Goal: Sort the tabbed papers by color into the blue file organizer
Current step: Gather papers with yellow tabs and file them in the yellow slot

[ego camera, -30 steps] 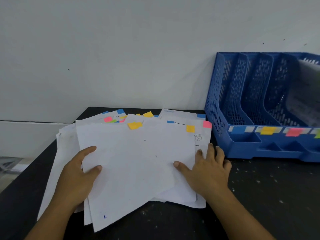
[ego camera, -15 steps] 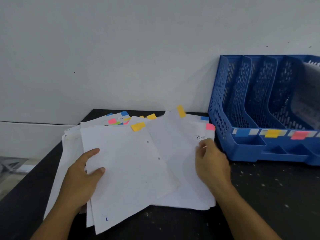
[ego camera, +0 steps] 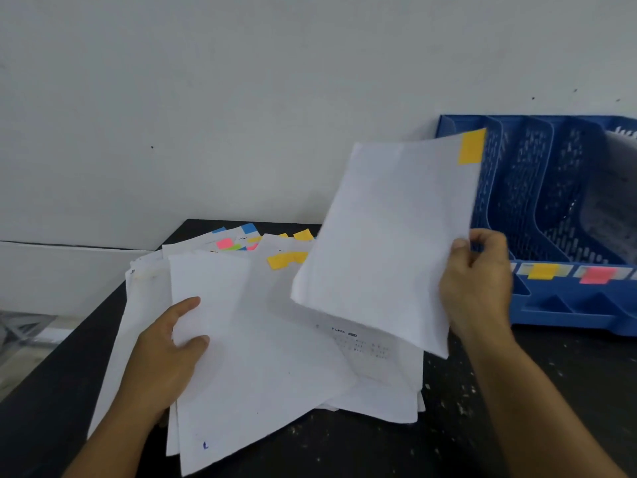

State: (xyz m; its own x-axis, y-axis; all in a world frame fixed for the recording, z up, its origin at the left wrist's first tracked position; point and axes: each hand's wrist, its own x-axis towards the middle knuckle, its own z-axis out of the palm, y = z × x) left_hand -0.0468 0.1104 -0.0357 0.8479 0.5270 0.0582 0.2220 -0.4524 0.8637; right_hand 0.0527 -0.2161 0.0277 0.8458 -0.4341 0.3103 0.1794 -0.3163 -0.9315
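No legible text on papers (ego camera: 262,357)

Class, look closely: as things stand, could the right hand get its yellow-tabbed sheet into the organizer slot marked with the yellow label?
Probably yes. The right hand pinches the yellow-tabbed sheet lifted beside the blue file organizer, and nothing blocks the slot behind the yellow label.

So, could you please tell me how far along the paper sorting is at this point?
Early, it seems. One slot at the right end of the blue organizer seems to hold papers already. In hand: the right hand lifts a yellow-tabbed sheet toward it. Left: the pile under the left hand, with yellow, pink, blue and green tabs.
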